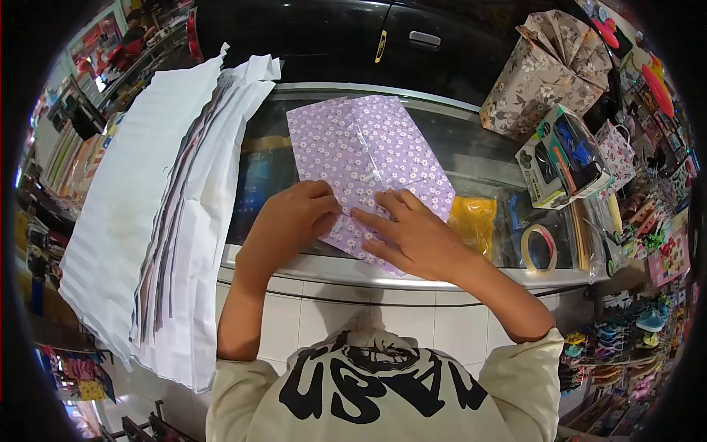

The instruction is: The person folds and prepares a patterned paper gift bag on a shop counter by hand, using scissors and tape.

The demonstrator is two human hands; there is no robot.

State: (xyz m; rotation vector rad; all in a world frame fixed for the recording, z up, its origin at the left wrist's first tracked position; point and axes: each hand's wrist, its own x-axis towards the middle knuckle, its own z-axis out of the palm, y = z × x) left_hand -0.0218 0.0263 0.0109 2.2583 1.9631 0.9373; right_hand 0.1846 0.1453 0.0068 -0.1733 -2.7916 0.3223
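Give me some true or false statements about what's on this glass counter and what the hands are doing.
1. Both hands press on the purple floral paper. True: left hand, right hand.
2. The roll of tape lies left of the hands. False: it lies to their right.
3. A stack of white paper sits on the left. True.
4. The floral gift bag is lying flat. False: it stands upright.

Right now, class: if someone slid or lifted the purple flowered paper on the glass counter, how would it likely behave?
The purple flowered paper looks thin and creased, so it would probably flop when lifted. It lies on smooth glass counter, so it may slide easily. The left hand and right hand press its near edge flat, which suggests it is light and springy.
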